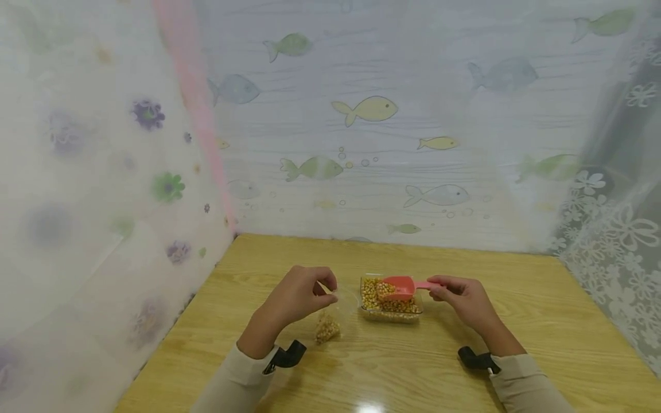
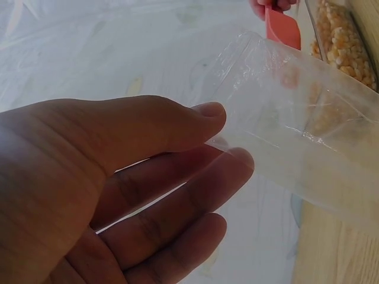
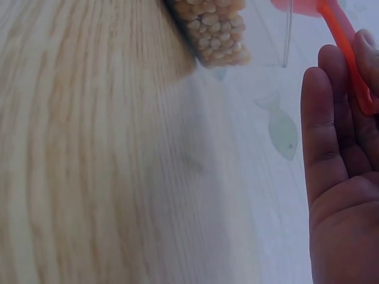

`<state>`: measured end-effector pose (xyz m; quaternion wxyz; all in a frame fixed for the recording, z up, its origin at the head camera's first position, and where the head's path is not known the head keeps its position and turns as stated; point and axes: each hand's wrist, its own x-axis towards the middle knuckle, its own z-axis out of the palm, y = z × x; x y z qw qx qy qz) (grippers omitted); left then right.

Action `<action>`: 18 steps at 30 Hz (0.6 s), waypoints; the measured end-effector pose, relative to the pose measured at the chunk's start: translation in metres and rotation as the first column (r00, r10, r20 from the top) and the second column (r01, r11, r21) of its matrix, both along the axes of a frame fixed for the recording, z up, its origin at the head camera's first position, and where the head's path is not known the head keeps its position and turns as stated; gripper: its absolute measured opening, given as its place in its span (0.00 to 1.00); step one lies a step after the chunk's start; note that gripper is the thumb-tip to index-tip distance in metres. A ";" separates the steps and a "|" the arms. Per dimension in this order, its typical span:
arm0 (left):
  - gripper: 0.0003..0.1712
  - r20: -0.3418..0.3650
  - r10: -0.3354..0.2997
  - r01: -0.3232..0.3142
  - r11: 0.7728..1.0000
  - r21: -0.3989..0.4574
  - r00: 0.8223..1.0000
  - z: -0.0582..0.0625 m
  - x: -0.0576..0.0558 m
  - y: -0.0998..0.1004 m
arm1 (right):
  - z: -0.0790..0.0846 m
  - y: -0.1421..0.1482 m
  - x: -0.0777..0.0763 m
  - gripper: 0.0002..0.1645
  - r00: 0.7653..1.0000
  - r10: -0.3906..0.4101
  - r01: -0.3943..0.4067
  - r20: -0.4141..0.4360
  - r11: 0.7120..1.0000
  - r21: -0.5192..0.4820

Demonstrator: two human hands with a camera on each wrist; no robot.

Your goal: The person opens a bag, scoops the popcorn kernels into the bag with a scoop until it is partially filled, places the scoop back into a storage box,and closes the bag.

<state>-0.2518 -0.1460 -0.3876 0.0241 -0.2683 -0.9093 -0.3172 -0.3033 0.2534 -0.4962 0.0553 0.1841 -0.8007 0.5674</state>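
Observation:
My left hand pinches the edge of a clear plastic bag between thumb and fingers. Corn kernels lie gathered in the bag's bottom, which hangs at or just above the table. Right of the bag stands a clear rectangular container holding yellow corn kernels. By its handle, my right hand holds a red scoop between thumb and fingers. The scoop's bowl is over the container, its mouth to the left among the kernels. How deep it sits I cannot tell.
A wood-grain table carries everything. Behind it hangs a pale sheet with printed fish, and a flowered sheet closes the left side. White flower lace hangs at the right. Black wrist mounts are on both sleeves.

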 end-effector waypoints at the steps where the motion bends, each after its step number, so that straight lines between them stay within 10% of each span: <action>1: 0.06 0.004 -0.002 0.002 1.000 0.001 1.000 0.000 0.000 0.000 | 0.000 0.001 0.000 0.19 1.000 0.002 -0.002 0.002 1.000 -0.009; 18: 0.08 -0.010 -0.015 0.015 1.000 -0.017 1.000 -0.001 -0.001 0.000 | 0.007 0.003 0.001 0.20 1.000 -0.011 0.010 -0.015 1.000 -0.024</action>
